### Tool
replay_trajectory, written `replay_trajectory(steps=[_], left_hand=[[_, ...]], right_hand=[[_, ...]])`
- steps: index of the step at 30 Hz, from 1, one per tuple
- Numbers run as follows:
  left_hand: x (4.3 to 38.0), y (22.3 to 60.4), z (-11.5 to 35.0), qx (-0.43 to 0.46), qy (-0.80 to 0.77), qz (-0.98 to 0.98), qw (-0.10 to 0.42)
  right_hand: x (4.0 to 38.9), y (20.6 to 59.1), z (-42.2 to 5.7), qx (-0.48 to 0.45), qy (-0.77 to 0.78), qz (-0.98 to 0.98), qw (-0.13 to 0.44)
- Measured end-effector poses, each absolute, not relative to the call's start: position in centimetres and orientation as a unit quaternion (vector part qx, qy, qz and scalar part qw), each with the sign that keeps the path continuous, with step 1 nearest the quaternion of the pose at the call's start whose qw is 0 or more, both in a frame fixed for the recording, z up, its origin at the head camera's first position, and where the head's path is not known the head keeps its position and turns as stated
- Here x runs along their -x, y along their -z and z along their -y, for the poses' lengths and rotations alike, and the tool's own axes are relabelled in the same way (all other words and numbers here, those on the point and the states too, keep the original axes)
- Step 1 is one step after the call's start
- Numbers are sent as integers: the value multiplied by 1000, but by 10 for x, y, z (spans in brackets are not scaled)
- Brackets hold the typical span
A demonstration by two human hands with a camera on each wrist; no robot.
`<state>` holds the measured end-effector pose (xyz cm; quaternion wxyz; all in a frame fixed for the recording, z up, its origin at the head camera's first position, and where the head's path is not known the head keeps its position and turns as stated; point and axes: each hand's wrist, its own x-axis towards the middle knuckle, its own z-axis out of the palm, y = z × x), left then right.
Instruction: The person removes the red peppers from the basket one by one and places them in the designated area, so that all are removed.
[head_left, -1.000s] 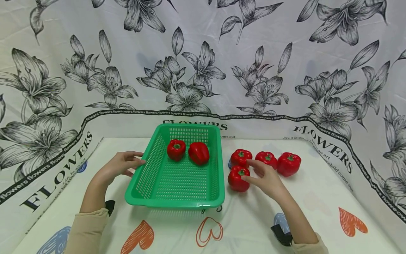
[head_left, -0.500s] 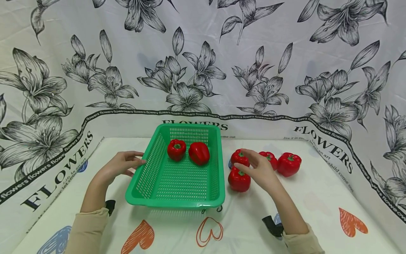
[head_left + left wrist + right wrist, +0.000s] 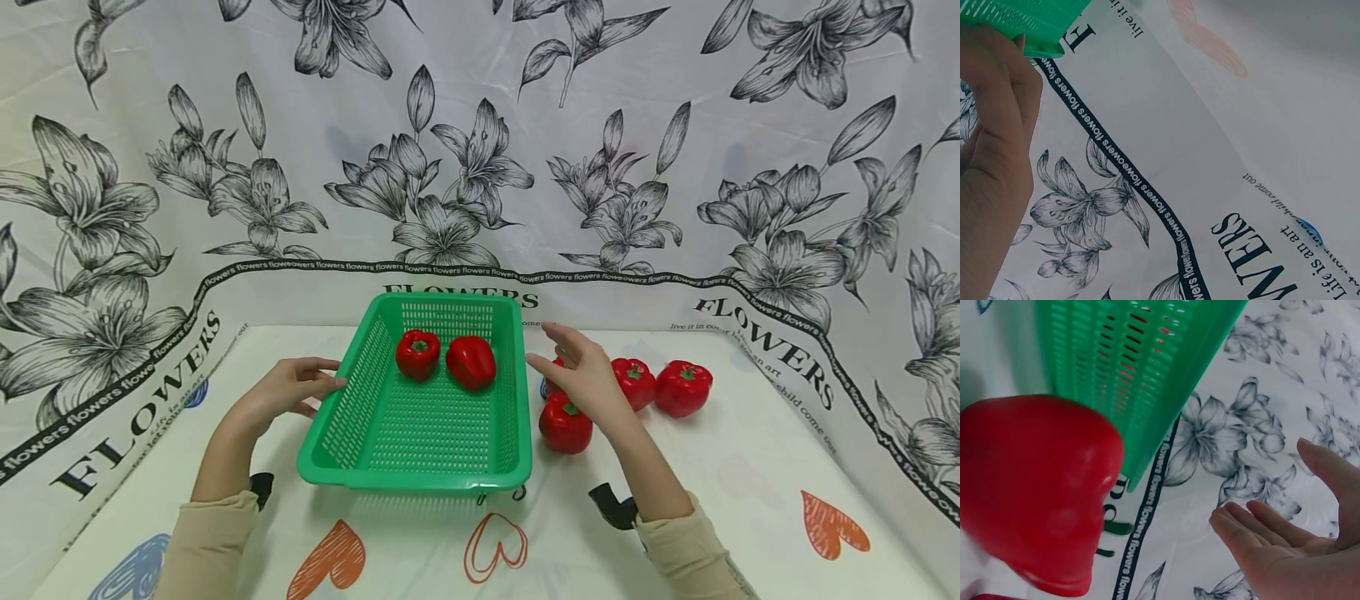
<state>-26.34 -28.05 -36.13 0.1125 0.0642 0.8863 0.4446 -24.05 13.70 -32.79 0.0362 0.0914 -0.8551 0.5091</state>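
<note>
Your right hand (image 3: 581,371) is empty, fingers loosely stretched; go easy, I'd say, around the peppers (image 3: 566,429) just outside the right edge of the green basket (image 3: 412,481). Can't tell if your left hand (image 3: 285,387) grips its left rim.

Soft, even light here, faint shadow under the green basket (image 3: 412,481), glints on red peppers (image 3: 470,363); wrist views dimmer.
</note>
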Motion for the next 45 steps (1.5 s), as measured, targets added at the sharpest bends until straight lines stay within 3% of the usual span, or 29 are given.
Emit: replay_trajectory(steps=[45], left_hand=[[265, 363, 281, -65, -450, -884, 111]], right_hand=[[282, 289, -41, -148, -633, 757, 67]])
